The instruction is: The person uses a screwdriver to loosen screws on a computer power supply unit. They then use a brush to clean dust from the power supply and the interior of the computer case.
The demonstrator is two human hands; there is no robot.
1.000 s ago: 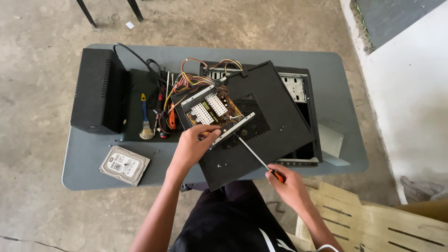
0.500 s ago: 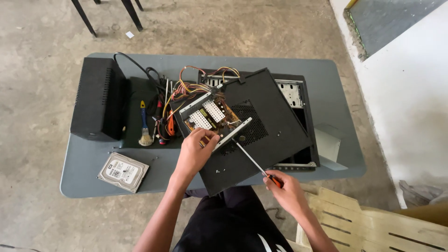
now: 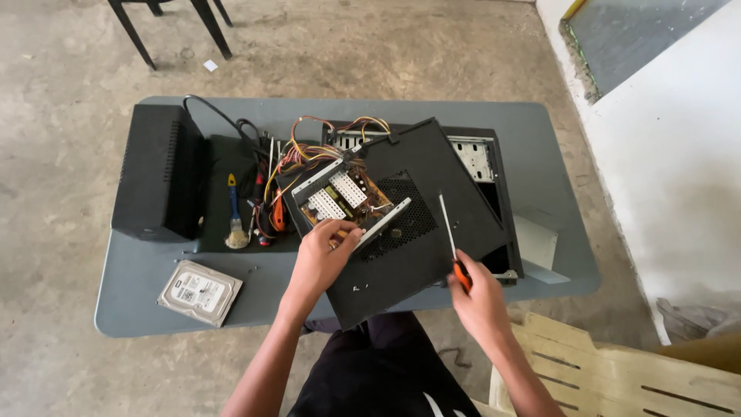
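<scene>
Soft, even daylight fills my view, bright without being harsh. The white wall (image 3: 679, 177) at my right is the brightest patch, nearly washed out. Shadows are faint and diffuse: a dim one sits on the concrete floor (image 3: 69, 93) beneath the grey table (image 3: 147, 309). The black panel (image 3: 432, 208) shows a dull sheen, no hard glare. Focus is sharp across the middle; the wide lens bows the table's edges slightly toward the corners.

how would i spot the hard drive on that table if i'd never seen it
Start at the grey table and find the tall black box at its left end. In front of that box, by the near left edge, lies the hard drive: a flat silver rectangle with a white label, lying alone, apart from the wiring.
</scene>
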